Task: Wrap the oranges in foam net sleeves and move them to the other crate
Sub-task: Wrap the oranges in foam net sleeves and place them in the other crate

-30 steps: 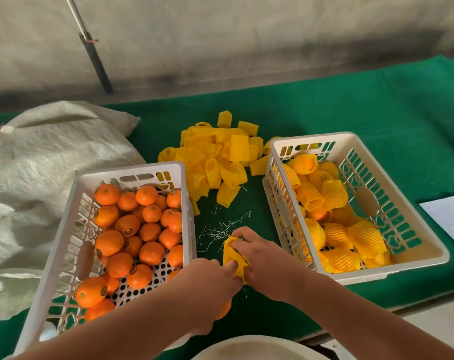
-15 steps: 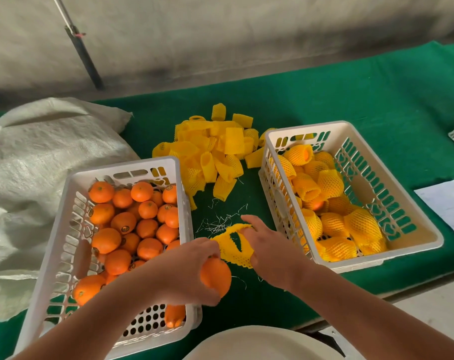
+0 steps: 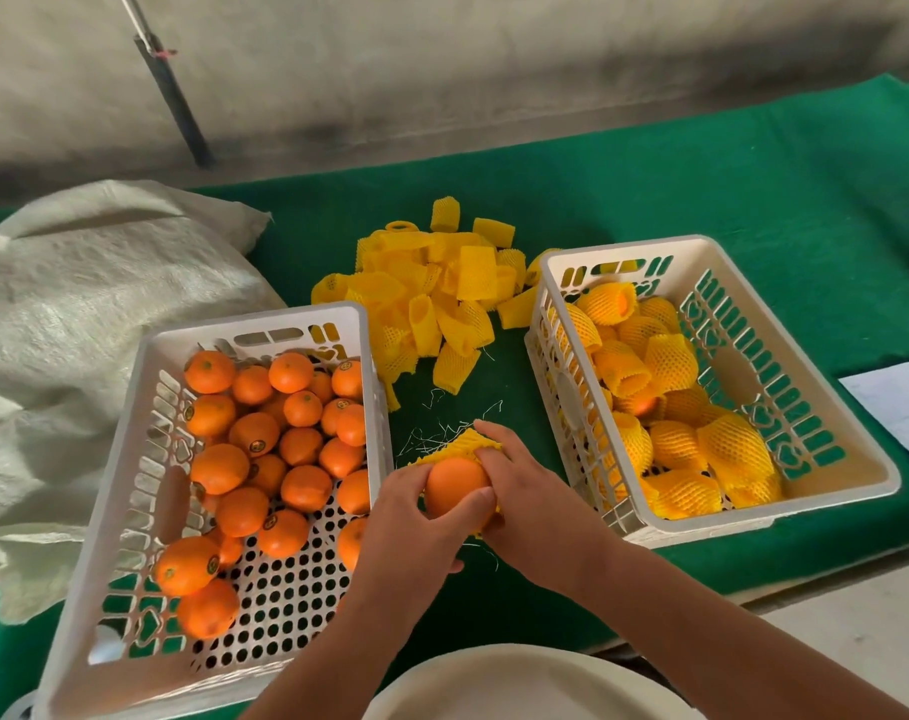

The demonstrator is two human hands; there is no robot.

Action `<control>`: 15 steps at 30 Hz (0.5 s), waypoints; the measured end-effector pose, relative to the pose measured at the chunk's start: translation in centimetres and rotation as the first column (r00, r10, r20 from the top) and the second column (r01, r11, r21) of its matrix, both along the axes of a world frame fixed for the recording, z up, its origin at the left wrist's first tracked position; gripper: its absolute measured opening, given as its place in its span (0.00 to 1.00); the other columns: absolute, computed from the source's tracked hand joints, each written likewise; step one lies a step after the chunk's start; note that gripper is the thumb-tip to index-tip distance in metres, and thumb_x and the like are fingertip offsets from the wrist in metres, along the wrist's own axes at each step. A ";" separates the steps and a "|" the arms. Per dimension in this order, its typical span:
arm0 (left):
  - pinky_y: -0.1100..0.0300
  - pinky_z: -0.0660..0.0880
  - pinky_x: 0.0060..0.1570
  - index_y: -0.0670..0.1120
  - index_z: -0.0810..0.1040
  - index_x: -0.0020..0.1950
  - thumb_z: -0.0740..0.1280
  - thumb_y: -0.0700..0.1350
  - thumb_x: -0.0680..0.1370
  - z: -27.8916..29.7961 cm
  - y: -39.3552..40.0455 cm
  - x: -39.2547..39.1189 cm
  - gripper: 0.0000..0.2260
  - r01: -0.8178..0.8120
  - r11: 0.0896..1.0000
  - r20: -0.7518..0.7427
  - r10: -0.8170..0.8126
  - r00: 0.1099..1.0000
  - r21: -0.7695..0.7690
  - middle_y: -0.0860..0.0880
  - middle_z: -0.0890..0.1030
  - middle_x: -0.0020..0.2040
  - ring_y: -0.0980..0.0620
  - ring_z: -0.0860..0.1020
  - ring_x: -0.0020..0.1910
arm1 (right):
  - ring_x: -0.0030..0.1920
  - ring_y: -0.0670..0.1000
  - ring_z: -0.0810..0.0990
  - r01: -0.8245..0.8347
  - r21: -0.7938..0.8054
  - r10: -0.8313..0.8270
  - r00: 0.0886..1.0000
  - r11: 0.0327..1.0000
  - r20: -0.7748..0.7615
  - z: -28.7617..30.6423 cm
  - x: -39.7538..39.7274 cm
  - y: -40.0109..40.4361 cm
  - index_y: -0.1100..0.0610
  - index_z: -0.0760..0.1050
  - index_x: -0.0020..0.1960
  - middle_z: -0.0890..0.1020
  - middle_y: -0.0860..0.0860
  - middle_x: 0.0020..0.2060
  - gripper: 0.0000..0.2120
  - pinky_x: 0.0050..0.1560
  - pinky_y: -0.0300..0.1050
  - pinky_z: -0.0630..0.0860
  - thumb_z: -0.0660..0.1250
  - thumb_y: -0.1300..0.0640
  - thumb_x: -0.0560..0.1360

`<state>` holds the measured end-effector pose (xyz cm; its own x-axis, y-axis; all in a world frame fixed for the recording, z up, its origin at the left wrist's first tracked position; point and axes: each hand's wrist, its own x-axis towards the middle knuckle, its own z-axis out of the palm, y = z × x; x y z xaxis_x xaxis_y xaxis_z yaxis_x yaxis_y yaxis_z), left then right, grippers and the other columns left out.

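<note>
Between the two crates, my left hand (image 3: 408, 527) grips a bare orange (image 3: 453, 483) and presses it into a yellow foam net sleeve (image 3: 465, 445). My right hand (image 3: 525, 493) holds that sleeve stretched around the fruit, fingers over its top and side. The white crate on the left (image 3: 124, 491) holds several unwrapped oranges (image 3: 254, 433). The white crate on the right (image 3: 847, 444) holds several oranges wrapped in yellow sleeves (image 3: 670, 361). A pile of empty yellow sleeves (image 3: 436, 298) lies on the green cloth behind my hands.
A green cloth (image 3: 701, 189) covers the table. A pale woven sack (image 3: 78, 304) lies at the left. A sheet of white paper (image 3: 899, 402) sits at the right edge. A dark pole (image 3: 174, 101) leans against the wall behind. A white round rim (image 3: 520, 683) shows at the bottom.
My left hand brought the orange up from the near side to the sleeve. My right hand's sleeve, open and empty half a second ago, now partly covers the orange.
</note>
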<state>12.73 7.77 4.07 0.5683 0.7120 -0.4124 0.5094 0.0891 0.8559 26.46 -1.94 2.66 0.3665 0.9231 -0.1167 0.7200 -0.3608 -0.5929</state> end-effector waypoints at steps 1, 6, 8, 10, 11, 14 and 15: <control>0.61 0.83 0.36 0.60 0.70 0.67 0.76 0.65 0.70 0.0 0.1 -0.1 0.30 0.010 0.999 -0.014 -0.009 1.000 0.032 0.58 0.73 0.59 0.50 0.80 0.52 | 0.62 0.52 0.79 -0.005 0.005 0.005 1.000 1.000 -0.010 -0.1 -0.1 -0.1 0.48 0.66 0.72 0.50 0.39 0.81 0.27 0.59 0.38 0.76 0.75 0.51 0.77; 0.60 0.84 0.38 0.61 0.67 0.67 0.78 0.61 0.71 0.0 0.5 -0.6 0.29 0.097 0.994 0.008 -0.097 0.995 -0.053 0.59 0.68 0.62 0.49 0.77 0.57 | 0.68 0.53 0.76 -0.001 -0.004 0.001 0.998 1.000 -0.062 0.0 -0.5 -0.5 0.45 0.59 0.79 0.50 0.36 0.81 0.35 0.66 0.42 0.74 0.74 0.49 0.78; 0.60 0.84 0.39 0.60 0.68 0.69 0.77 0.56 0.73 0.1 0.9 -0.8 0.29 0.109 0.988 0.008 -0.109 0.994 -0.109 0.57 0.65 0.64 0.49 0.76 0.57 | 0.68 0.52 0.75 0.004 0.008 -0.004 0.997 1.000 -0.073 0.2 -0.6 -0.7 0.44 0.58 0.79 0.51 0.36 0.81 0.36 0.66 0.41 0.74 0.74 0.49 0.78; 0.59 0.84 0.40 0.59 0.69 0.70 0.78 0.53 0.73 0.1 1.1 -0.9 0.29 0.108 0.990 -0.006 -0.109 0.994 -0.086 0.58 0.63 0.66 0.49 0.77 0.56 | 0.68 0.52 0.75 0.006 0.018 -0.004 0.997 1.000 -0.075 0.4 -0.7 -0.9 0.44 0.57 0.79 0.51 0.36 0.81 0.36 0.65 0.40 0.74 0.74 0.48 0.78; 0.59 0.84 0.41 0.57 0.70 0.72 0.79 0.53 0.73 0.1 1.1 -1.0 0.30 0.105 0.992 -0.004 -0.106 0.994 -0.063 0.59 0.62 0.67 0.49 0.78 0.55 | 0.69 0.52 0.74 0.006 0.021 -0.004 0.997 1.000 -0.075 0.5 -0.8 -1.0 0.44 0.57 0.80 0.51 0.36 0.80 0.37 0.65 0.40 0.73 0.74 0.48 0.78; 0.57 0.85 0.41 0.55 0.72 0.72 0.79 0.56 0.71 0.3 1.1 -1.4 0.32 0.113 0.994 0.008 -0.113 0.994 -0.003 0.58 0.68 0.69 0.49 0.81 0.53 | 0.70 0.52 0.73 0.002 0.024 0.000 0.997 1.000 -0.083 0.8 -1.1 -1.2 0.44 0.56 0.80 0.51 0.35 0.80 0.38 0.66 0.39 0.72 0.73 0.48 0.78; 0.58 0.85 0.41 0.56 0.73 0.71 0.79 0.58 0.71 0.4 1.0 -1.5 0.31 0.113 0.993 0.006 -0.113 0.994 0.027 0.56 0.73 0.66 0.49 0.82 0.51 | 0.71 0.51 0.73 0.002 0.025 0.001 0.996 1.000 -0.090 0.9 -1.3 -1.2 0.44 0.56 0.81 0.51 0.35 0.80 0.38 0.66 0.38 0.71 0.73 0.48 0.78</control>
<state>11.22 8.79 4.51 0.6484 0.6541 -0.3895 0.5087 0.0083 0.8609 25.20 -3.18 3.61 0.3562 0.9260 -0.1255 0.6633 -0.3451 -0.6640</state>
